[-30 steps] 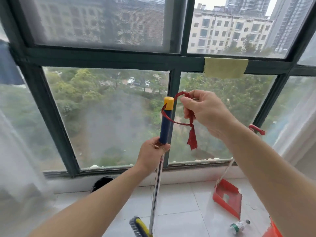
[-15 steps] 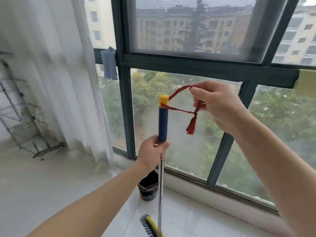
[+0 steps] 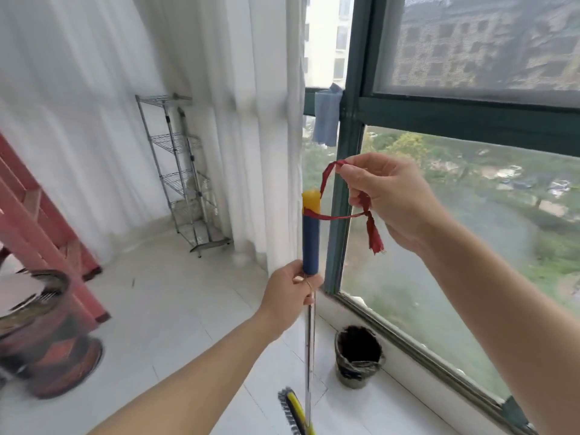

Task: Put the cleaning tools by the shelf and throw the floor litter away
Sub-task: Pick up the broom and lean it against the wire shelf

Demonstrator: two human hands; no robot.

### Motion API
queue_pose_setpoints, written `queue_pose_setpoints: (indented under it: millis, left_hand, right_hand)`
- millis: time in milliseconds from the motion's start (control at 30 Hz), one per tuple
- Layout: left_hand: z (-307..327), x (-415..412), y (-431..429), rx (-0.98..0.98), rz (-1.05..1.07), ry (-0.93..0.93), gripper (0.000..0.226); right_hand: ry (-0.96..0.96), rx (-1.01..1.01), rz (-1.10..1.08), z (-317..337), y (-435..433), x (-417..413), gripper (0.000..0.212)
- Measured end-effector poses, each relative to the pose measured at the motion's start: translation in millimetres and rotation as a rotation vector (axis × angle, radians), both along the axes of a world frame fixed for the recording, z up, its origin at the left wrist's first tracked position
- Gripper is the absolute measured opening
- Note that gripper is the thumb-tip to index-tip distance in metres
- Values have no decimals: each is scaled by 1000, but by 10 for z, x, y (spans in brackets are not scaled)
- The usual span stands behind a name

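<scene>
At centre frame, left hand (image 3: pixel 292 296) grips the blue-handled metal broom (image 3: pixel 310 240), right hand (image 3: pixel 395 202) pinches its red cord loop (image 3: pixel 339 217); chrome wire shelf (image 3: pixel 175 142) newly in view, likely next stop.

Bright daylight from the window (image 3: pixel 470 215); motion blur, edges bowed by wide-angle.

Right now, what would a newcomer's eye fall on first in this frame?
The upright broom at centre stands out, blue grip capped in yellow, with the left hand gripping its pole just below the grip. Beside it the right hand pinches the red cord looped from the cap. Further back on the left a wire shelf stands by the white curtain.
</scene>
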State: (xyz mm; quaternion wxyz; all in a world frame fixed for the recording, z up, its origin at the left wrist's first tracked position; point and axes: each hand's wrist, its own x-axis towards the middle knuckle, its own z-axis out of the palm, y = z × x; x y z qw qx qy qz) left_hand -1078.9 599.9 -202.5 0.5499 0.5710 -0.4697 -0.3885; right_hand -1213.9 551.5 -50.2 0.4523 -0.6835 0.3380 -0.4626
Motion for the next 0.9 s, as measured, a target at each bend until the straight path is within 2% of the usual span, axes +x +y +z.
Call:
queue_pose_setpoints:
  millis: [400,667,900]
  left_hand:
    - [-104,1369,-901,40,69,-28,9]
    - [-164,2169,-1537,66,165,-18,11]
    - [-263,2696,-2264,98,294,9,17]
  right_hand:
    - [13,-3,49,30,-1033,1348,14]
    - [17,1,160,16,-1733,2245,17]
    - [-13,24,280,-40,-2669,2897,9]
